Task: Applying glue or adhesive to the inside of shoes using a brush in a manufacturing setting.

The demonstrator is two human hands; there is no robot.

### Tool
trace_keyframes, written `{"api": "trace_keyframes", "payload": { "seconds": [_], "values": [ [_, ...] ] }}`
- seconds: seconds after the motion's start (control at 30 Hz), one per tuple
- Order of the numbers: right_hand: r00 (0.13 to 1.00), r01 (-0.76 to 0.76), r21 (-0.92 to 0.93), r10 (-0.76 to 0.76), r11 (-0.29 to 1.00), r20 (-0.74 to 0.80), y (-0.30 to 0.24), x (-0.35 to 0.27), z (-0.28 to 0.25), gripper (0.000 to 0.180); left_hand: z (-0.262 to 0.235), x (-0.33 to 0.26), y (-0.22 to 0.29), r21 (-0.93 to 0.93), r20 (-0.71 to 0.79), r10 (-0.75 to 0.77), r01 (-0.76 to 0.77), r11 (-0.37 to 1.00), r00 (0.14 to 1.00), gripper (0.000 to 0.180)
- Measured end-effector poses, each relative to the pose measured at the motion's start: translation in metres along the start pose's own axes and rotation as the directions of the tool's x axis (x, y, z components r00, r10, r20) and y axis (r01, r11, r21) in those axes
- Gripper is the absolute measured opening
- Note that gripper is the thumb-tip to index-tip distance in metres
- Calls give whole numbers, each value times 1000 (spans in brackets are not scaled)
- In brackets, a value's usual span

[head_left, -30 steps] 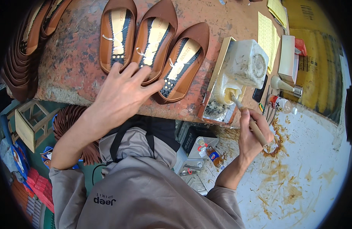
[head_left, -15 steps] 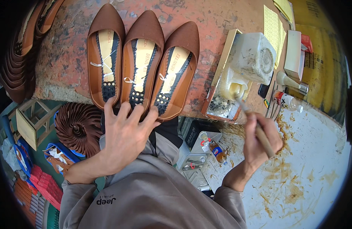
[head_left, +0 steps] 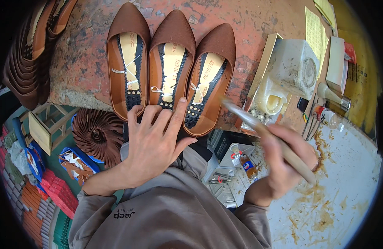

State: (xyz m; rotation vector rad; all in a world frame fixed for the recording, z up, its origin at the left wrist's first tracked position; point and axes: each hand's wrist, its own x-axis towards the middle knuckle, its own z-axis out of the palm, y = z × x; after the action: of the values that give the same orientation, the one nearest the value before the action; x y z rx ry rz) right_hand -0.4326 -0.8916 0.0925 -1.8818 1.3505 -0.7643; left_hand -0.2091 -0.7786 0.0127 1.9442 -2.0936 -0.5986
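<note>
Three brown pointed flat shoes lie side by side on the worn red-brown bench, toes pointing away: a left shoe, a middle shoe and a right shoe. Their pale insoles carry loose white ties. My left hand rests open at the heels of the left and middle shoes, its index finger stretched along the middle one. In my right hand is a wooden-handled brush, blurred, its bristles beside the right shoe. An open-mouthed whitish plastic glue container lies tipped in a box to the right.
Stacked brown shoes stand at far left, with a round pile of brown pieces below. A clear bottle and a white box lie at right, beyond a glue-stained white surface. A small amber bottle sits near my right forearm.
My right hand has brought the brush from the glue container's mouth leftward to the right shoe. My left fingers have shifted, the index now reaching over the middle shoe. The view has shifted slightly.
</note>
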Motion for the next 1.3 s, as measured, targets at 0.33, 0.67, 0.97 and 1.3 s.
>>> {"api": "trace_keyframes", "payload": {
  "seconds": [0.33, 0.67, 0.97, 1.3],
  "values": [
    [865, -44, -21, 49, 999, 499, 22, 22, 35, 16, 3, 2, 1, -28, -10, 10, -10, 1000, 1000, 91],
    [917, 322, -112, -280, 940, 285, 37, 37, 45, 22, 2, 3, 1, -2, -6, -5, 4, 1000, 1000, 90],
    [884, 458, -378, -456, 805, 100, 64, 15, 80, 26, 1, 1, 0, 4, 0, -1, 1, 1000, 1000, 86],
    [912, 408, -306, -372, 860, 171, 44, 15, 79, 16, 2, 2, 1, 16, 11, 26, -26, 1000, 1000, 86]
  ]
}}
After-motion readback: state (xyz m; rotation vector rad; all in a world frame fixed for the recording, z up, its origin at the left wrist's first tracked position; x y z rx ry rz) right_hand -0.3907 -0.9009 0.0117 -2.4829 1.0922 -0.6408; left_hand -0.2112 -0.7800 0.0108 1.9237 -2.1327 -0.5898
